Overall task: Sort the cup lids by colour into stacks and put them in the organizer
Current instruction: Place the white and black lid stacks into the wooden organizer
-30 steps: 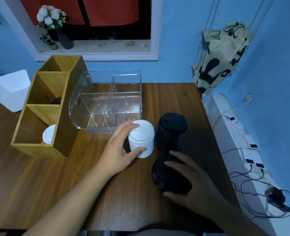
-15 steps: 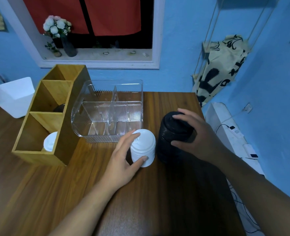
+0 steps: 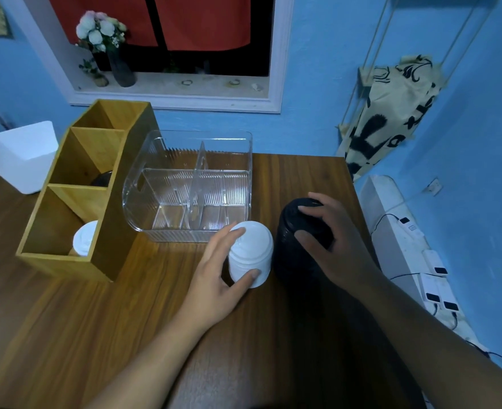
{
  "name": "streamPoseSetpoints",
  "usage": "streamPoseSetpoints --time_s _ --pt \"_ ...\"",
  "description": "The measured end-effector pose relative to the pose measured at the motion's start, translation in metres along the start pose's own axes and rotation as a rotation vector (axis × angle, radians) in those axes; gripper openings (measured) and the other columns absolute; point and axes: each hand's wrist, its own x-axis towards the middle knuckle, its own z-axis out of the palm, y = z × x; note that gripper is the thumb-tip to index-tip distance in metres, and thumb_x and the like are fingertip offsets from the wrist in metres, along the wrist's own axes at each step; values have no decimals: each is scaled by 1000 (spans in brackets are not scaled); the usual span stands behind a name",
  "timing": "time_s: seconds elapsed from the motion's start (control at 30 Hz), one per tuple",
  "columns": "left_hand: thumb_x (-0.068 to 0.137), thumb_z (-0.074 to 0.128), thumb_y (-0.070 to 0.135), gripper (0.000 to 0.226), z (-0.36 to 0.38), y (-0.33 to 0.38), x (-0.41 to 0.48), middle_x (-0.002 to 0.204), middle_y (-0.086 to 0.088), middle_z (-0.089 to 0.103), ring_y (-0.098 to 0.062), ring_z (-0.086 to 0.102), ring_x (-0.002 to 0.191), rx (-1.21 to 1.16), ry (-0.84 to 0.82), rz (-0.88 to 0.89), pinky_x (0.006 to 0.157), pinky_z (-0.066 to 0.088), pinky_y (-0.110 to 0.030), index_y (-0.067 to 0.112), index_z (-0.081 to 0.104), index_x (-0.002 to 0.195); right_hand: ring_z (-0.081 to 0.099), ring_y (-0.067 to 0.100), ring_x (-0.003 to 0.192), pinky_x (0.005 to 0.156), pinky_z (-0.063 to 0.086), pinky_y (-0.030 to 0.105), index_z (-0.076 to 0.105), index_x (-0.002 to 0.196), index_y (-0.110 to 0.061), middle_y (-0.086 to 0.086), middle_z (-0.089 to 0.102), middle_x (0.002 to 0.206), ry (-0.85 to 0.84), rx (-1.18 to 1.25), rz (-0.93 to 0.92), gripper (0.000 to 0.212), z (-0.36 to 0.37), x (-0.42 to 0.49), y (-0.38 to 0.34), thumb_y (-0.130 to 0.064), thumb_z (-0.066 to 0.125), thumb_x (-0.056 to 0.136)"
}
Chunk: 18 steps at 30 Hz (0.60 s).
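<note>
Sorting apparently done. White lid stack (image 3: 251,253) on desk (image 3: 96,335), gripped by left hand (image 3: 217,278); black lid stack (image 3: 295,255) just beside at 3 o'clock, clasped by right hand (image 3: 329,246). Clear organizer (image 3: 167,234) at 12 o'clock, no lids inside. Placing pending.

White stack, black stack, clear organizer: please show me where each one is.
White stack (image 3: 251,246): head view, on the top lid.
Black stack (image 3: 285,246): head view, on its left side.
Clear organizer (image 3: 170,193): head view, on the ribbed front wall.
</note>
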Motion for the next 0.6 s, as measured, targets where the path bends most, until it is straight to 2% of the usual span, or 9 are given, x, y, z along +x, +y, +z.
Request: streamPoseSetpoints --time_s 0.1,0.27,0.4,0.6 --pt "88 79 22 68 3 -2 -1 155 3 40 -15 34 148 0 17 -1 117 27 -20 20 47 147 37 6 139 104 36 19 53 134 -25 -7 35 154 8 -34 -20 47 7 -4 1 -44 62 92" --pt "89 76 24 66 11 0 -3 154 -4 40 -17 35 148 15 55 6 117 26 -21 14 46 147 33 11 144 105 43 34 50 136 -26 -6 29 157 17 -109 -71 52 14 -10 3 -50 58 91" --pt "90 75 24 71 12 3 -3 157 -2 38 -14 31 149 46 56 6 118 24 -20 12 41 151 34 6 142 107 39 25 50 137 -25 -8 32 155 44 -24 -45 53 11 -10 -1 -46 63 90" --pt "88 79 32 88 8 7 -7 161 6 32 -9 26 151 76 32 -39 121 23 -21 21 28 159 39 -6 135 105 37 11 34 146 -37 -20 40 146 58 120 67 74 4 -10 -5 -43 74 84"
